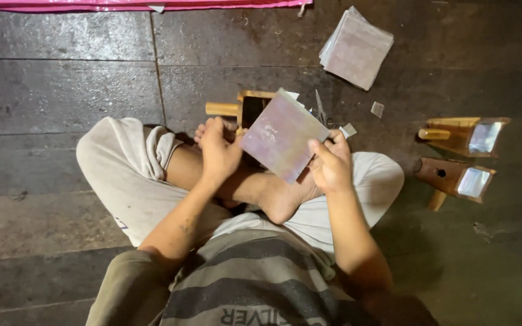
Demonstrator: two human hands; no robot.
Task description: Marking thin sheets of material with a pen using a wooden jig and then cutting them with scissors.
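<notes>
I sit cross-legged on a dark tiled floor. A square, shiny purplish sheet [283,134] is held tilted over my crossed feet. My right hand [332,164] grips its lower right edge, thumb on top. My left hand [219,151] touches its left edge, fingers curled. Behind the sheet, partly hidden, stands a small wooden frame with a round handle [225,109]. Scissors [320,110] lie just beyond the sheet's far corner.
A stack of similar square sheets [356,48] lies at the far right. Two wooden pieces faced with shiny sheet [467,135] [456,178] rest on the floor at my right. Small offcuts [377,109] lie near the scissors. Pink cloth [140,5] runs along the top edge.
</notes>
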